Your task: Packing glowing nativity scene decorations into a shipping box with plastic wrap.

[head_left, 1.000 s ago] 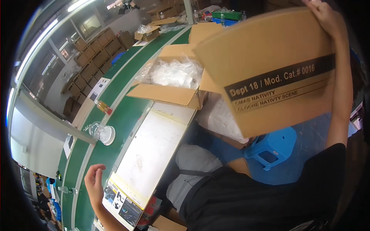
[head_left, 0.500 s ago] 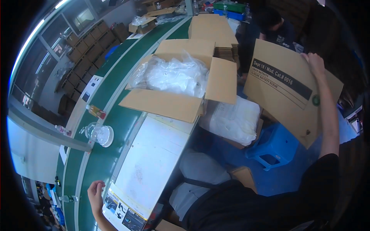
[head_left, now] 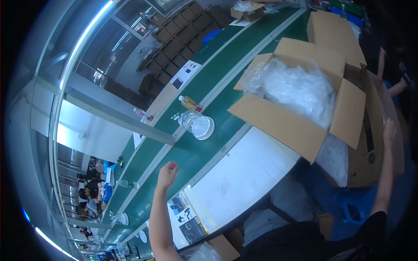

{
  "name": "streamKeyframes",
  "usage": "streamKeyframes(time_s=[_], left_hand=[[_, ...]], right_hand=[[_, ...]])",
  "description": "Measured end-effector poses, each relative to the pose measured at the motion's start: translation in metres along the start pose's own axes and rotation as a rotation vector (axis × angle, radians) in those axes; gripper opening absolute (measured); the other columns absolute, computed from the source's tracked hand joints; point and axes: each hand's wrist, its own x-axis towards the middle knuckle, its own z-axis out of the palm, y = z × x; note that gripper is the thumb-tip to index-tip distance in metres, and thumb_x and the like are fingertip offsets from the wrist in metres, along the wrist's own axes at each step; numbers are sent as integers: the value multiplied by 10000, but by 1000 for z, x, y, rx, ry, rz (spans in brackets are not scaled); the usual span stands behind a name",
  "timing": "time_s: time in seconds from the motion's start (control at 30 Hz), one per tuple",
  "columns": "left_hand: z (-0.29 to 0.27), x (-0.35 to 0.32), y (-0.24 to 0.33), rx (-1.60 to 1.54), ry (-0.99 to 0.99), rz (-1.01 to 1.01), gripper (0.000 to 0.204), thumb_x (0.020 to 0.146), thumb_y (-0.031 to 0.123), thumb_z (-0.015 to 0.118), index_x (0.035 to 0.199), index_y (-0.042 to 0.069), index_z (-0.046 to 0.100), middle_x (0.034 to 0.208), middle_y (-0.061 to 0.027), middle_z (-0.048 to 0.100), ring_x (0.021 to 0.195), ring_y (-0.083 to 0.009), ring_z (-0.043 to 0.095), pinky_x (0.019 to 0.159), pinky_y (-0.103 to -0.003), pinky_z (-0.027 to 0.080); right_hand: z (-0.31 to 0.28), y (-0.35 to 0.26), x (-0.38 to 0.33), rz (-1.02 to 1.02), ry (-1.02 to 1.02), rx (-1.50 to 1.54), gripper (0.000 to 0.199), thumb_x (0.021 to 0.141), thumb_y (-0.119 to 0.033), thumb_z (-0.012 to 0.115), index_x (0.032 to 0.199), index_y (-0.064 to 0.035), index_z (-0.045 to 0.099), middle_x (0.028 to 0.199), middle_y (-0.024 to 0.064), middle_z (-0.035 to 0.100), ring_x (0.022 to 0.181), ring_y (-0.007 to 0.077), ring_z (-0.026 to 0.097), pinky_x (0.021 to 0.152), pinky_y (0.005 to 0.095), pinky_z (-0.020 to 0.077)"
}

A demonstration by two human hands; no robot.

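Note:
My left hand [head_left: 167,175] hovers over the green conveyor [head_left: 174,195], fingers loosely bent and nothing in them. At the right, my right hand [head_left: 389,131] grips the edge of a brown cardboard carton [head_left: 361,161] with a dark printed band. This carton stands beside an open cardboard box [head_left: 278,124], which partly hides it. Clear plastic-wrapped goods [head_left: 298,85] fill the open box, its flaps spread outward. Below a flap, a white plastic-wrapped bundle [head_left: 333,158] shows. A clear dome on a white base [head_left: 199,126] sits on the conveyor, ahead of my left hand.
A white worktop [head_left: 244,174] runs along the conveyor, with a printed sheet [head_left: 188,217] at its near end. An amber drink bottle [head_left: 190,103] lies by the dome. A blue stool [head_left: 350,211] stands at lower right. Another person's arm [head_left: 394,87] shows at far right.
My view has swung left, so the scene shifts rightward. The carton in my right hand has moved from out in the open to beside the open box, and is now partly hidden.

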Motion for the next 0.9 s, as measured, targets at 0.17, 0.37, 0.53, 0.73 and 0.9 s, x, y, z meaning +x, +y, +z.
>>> streamKeyframes(time_s=[0.17,0.37,0.53,0.73,0.9], left_hand=[[27,112,-4,225,107,78,428,928,217,636,1330,83,572,1251,-167,641,1144,-354,620,957,-453,503],[45,221,56,429,197,80,636,935,255,626,1509,124,386,1530,-123,441,1342,-347,483,1012,-539,450],[70,276,81,337,233,49,623,967,313,612,1514,161,354,1358,-180,593,1202,-419,590,957,-533,495],[93,301,65,507,327,123,495,991,414,562,1355,79,537,1305,-150,600,1175,-353,565,921,-503,460],[101,302,99,600,428,255,314,973,276,594,1218,80,575,1260,-130,601,1143,-325,570,882,-485,447]], right_hand=[[7,-25,-32,-61,-53,-23,382,993,-338,610,947,36,665,893,281,677,894,461,662,730,546,513],[12,-78,-76,-16,-154,224,437,950,-330,685,1057,88,619,914,317,680,907,505,659,740,538,521],[-15,-75,-113,42,-273,386,598,907,-335,739,1294,61,513,1191,316,646,1154,431,630,952,493,505],[-57,-69,-129,164,-455,660,680,885,-365,766,1358,26,473,1194,233,670,1060,324,686,894,418,550],[-91,-28,-166,195,-224,748,505,918,-305,728,1262,24,561,1128,180,686,1033,263,666,890,385,530]])
